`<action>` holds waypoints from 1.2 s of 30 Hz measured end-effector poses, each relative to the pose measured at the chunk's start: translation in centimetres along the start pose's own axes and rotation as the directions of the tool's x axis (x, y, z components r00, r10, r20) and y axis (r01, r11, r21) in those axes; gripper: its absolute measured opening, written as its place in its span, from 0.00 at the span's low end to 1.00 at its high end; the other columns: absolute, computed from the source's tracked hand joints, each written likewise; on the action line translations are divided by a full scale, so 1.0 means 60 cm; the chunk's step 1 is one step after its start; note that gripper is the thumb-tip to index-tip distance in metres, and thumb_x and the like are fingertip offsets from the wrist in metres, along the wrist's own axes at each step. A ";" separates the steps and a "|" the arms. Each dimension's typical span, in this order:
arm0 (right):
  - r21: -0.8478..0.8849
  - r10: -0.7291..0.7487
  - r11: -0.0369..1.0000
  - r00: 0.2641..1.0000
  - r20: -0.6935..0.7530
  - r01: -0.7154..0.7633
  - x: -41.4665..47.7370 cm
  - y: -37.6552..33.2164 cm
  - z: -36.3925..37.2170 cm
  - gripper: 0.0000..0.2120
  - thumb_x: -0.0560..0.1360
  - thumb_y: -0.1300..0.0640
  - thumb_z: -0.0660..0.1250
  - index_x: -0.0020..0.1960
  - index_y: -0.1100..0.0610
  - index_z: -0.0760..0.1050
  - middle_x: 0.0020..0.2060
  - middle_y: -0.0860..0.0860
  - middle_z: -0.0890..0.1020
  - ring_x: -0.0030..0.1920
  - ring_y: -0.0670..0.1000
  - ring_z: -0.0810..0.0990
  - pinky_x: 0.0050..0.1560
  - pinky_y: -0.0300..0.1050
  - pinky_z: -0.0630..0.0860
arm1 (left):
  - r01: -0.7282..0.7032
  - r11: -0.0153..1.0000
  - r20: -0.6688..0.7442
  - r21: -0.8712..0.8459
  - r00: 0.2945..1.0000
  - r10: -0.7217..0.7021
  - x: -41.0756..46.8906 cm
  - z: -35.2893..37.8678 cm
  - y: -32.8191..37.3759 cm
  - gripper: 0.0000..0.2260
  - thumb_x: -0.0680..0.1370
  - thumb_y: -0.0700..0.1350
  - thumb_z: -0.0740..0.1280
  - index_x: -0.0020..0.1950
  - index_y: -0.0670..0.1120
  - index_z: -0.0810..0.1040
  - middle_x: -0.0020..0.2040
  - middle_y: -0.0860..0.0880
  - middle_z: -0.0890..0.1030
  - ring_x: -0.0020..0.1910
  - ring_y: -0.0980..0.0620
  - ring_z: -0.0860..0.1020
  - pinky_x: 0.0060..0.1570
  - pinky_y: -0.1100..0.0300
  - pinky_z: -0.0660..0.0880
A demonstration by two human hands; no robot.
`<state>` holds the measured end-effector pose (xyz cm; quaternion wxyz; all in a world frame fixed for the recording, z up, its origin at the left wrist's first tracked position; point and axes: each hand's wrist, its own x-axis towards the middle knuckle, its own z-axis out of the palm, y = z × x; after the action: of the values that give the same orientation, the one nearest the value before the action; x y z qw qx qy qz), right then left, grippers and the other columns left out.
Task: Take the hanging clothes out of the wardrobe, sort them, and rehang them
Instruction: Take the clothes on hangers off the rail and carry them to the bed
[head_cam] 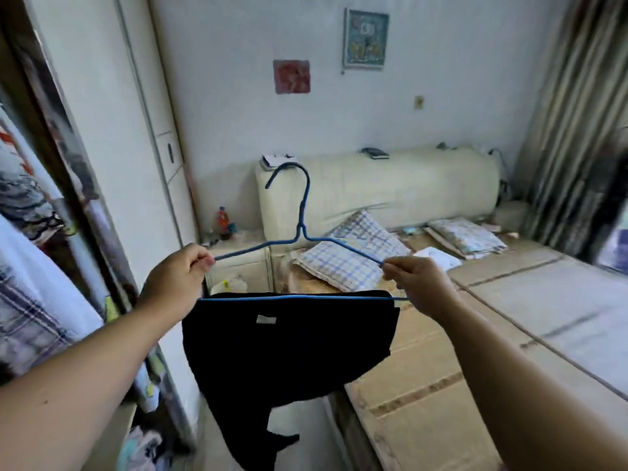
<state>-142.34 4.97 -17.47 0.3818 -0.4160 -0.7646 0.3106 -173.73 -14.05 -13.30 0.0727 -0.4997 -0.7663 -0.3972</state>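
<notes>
A blue wire hanger (301,229) is held up in front of me, hook pointing up. My left hand (176,278) pinches its left shoulder end and my right hand (419,283) pinches its right end. A black garment (289,355) with a small white label is draped over the hanger's bottom bar and hangs down between my forearms. The open wardrobe (51,205) stands at the left, with several patterned and plaid clothes (30,300) still hanging inside.
A bed (509,317) with a woven mat fills the right side, carrying checked pillows (350,260) and a cream headboard (390,185). A small nightstand (244,263) with a bottle stands by the wall. Curtains (571,130) hang at the far right.
</notes>
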 end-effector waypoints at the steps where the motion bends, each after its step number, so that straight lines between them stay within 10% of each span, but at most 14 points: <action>1: -0.013 0.037 0.999 0.999 -0.010 -0.037 -0.035 0.011 -0.011 0.05 0.74 0.51 0.69 0.43 0.47 0.83 0.31 0.41 0.82 0.28 0.39 0.75 0.37 0.43 0.72 | -0.022 1.000 0.024 -0.011 0.999 0.022 -0.014 0.011 0.005 0.04 0.79 0.43 0.63 0.45 0.45 0.77 0.32 0.48 0.73 0.36 0.46 0.72 0.34 0.56 0.62; 7: -0.032 0.283 0.957 0.953 -0.110 -0.288 -0.216 0.077 -0.111 0.10 0.73 0.53 0.69 0.34 0.45 0.80 0.30 0.48 0.83 0.31 0.49 0.78 0.41 0.52 0.78 | -0.078 0.986 0.137 -0.150 0.986 0.099 -0.090 0.101 0.074 0.06 0.79 0.45 0.65 0.47 0.45 0.80 0.38 0.47 0.78 0.41 0.45 0.76 0.37 0.57 0.64; 12: -0.045 0.386 0.911 0.884 -0.263 -0.411 -0.372 0.123 -0.237 0.12 0.75 0.57 0.67 0.33 0.49 0.78 0.27 0.47 0.81 0.22 0.39 0.72 0.27 0.34 0.72 | -0.151 0.951 0.274 -0.269 0.935 0.226 -0.141 0.211 0.197 0.06 0.78 0.45 0.65 0.48 0.45 0.81 0.38 0.49 0.77 0.41 0.49 0.75 0.39 0.59 0.63; 22: -0.001 0.529 0.775 0.649 -0.547 -0.632 -0.576 0.242 -0.515 0.08 0.75 0.49 0.68 0.39 0.49 0.81 0.32 0.47 0.83 0.30 0.41 0.76 0.40 0.44 0.73 | -0.118 0.872 0.525 -0.475 0.758 0.388 -0.252 0.454 0.531 0.04 0.77 0.48 0.66 0.43 0.52 0.77 0.36 0.54 0.77 0.40 0.50 0.75 0.39 0.58 0.66; 36: 0.123 0.790 0.500 0.392 -0.472 -0.857 -0.634 0.651 -0.633 0.09 0.77 0.48 0.64 0.42 0.48 0.80 0.38 0.46 0.82 0.44 0.50 0.79 0.43 0.45 0.72 | -0.141 0.953 0.829 -0.269 0.470 0.303 -0.396 0.879 0.715 0.07 0.78 0.51 0.64 0.40 0.59 0.75 0.40 0.58 0.78 0.49 0.49 0.77 0.58 0.44 0.71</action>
<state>-81.01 -4.25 -41.24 0.3195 -0.8264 -0.3590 0.2933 -111.72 13.03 -37.92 -0.3088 -0.7299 -0.5928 -0.1433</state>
